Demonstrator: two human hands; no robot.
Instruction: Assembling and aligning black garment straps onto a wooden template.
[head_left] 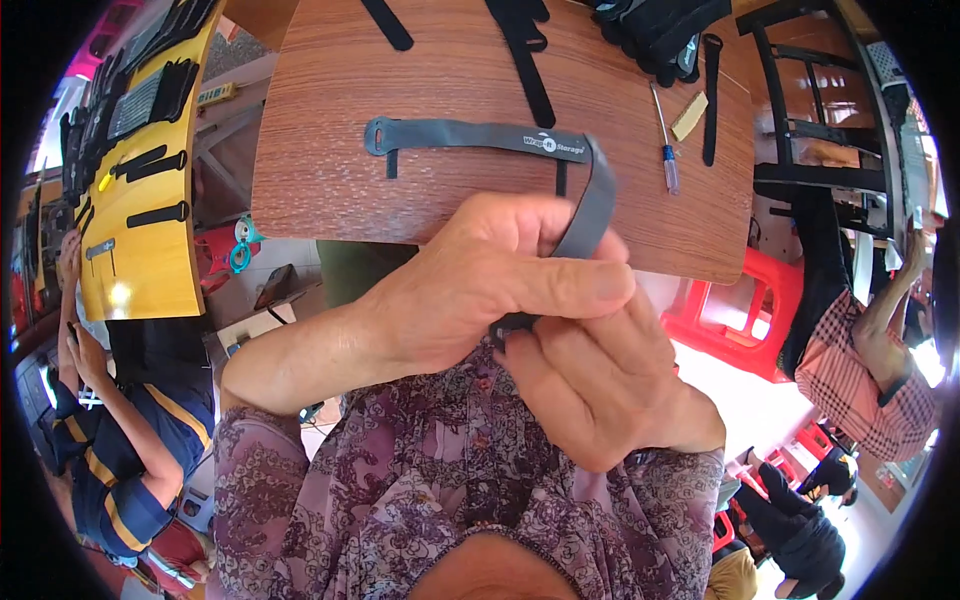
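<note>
A dark grey hook-and-loop strap (460, 133) with white printing runs across the brown table, its rounded, slotted end at the left. Two short dark strips (391, 165) show below it. On the right the strap bends toward me and passes into my hands. My left hand (490, 260) is closed on it, thumb stretched over the band. Close against it, my right hand (610, 385) has its fingers curled around the same strap. A dark bit of it shows beneath the left thumb; the rest between the palms is hidden.
On the brown table (310, 190) are black straps (530, 80), a dark pile (665, 35), a screwdriver (669, 170) and a yellowish block (690, 115). A yellow table (170, 270) with straps stands left, with a co-worker's arm (130, 410) nearby. A red stool (740, 330) stands right.
</note>
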